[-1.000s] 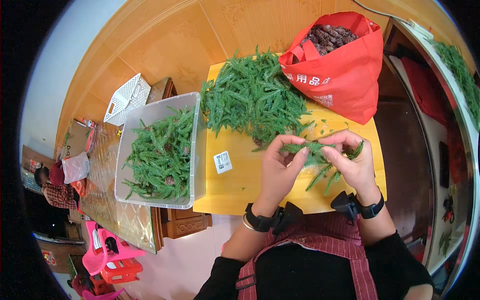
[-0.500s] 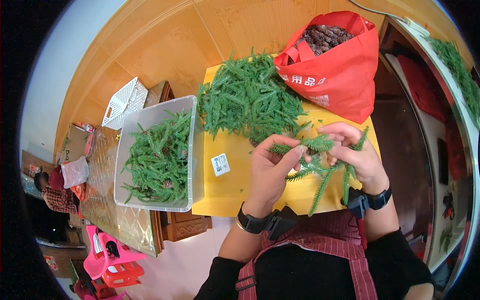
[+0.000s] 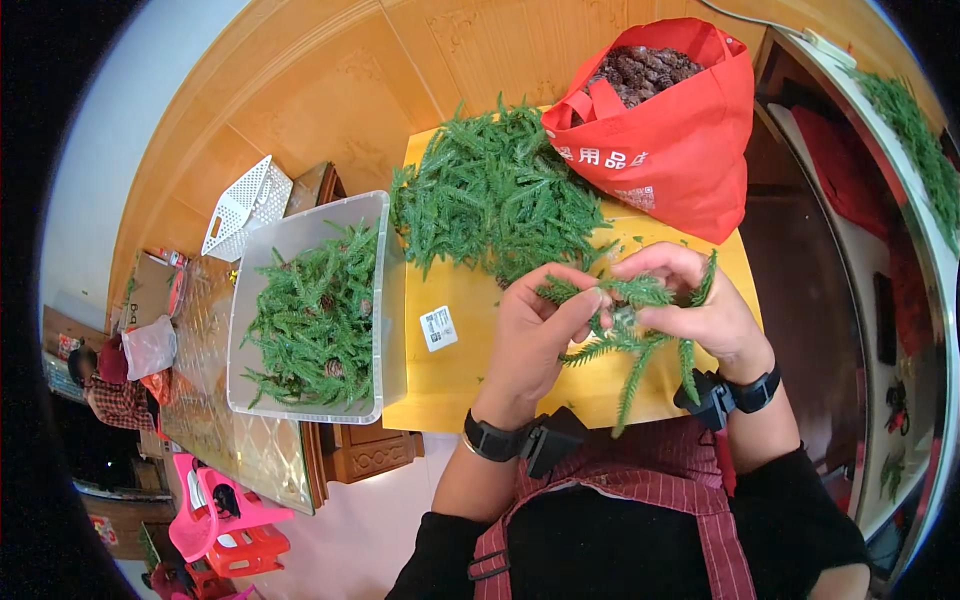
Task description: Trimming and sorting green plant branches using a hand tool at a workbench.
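An artificial pine sprig with several drooping green branches is held between my two hands, over the near right part of the yellow tabletop. My left hand pinches it with thumb and forefinger at the left. Around its right side curl the fingers of my right hand, one branch standing up beside the thumb and others hanging below. The stem between my fingers is partly hidden. Just beyond my hands lies a large heap of loose pine sprigs.
Left of the tabletop, a clear plastic bin contains sprigs and some pine cones. A red bag full of pine cones stands at the far right. A white label lies near my left hand. Farther left are a white basket and pink chair.
My right hand has shifted slightly left, closer to my left hand. The sprig has moved a little left with them, its hanging branches tilting slightly.
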The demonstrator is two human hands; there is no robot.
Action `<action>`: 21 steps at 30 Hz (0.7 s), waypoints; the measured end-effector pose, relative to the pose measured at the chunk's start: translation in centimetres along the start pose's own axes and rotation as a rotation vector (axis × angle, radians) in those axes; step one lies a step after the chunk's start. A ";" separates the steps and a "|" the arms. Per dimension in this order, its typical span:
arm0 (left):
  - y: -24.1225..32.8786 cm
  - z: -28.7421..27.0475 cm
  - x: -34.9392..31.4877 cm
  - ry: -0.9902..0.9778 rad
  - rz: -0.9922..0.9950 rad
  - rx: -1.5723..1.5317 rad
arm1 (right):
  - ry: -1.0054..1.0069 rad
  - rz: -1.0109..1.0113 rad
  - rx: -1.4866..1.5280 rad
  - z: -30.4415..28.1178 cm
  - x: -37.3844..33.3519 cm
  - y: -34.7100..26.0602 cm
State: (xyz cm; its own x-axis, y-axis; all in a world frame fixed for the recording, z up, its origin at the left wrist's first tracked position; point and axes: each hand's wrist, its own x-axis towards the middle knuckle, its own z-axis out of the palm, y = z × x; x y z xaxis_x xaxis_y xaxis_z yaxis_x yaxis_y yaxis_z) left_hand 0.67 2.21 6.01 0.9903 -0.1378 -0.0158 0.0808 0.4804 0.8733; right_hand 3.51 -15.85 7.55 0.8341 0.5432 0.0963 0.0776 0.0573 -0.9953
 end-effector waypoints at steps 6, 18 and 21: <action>0.1 -0.1 -0.2 -0.023 0.044 -0.024 | -0.028 0.030 0.296 -0.1 -0.3 -1.0; 0.5 -0.3 -0.5 -0.127 -0.069 0.014 | -0.078 -0.124 0.142 0.1 0.9 0.0; 0.6 -0.3 -0.6 -0.143 -0.119 0.030 | -0.091 -0.156 0.129 -0.1 0.9 0.6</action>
State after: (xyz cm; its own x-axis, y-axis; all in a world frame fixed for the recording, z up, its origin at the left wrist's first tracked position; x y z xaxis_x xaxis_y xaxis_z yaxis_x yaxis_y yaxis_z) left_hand 0.13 2.87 6.39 0.9478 -0.3145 -0.0525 0.1909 0.4278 0.8835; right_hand 4.37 -15.47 7.02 0.7641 0.5926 0.2550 0.1265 0.2501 -0.9599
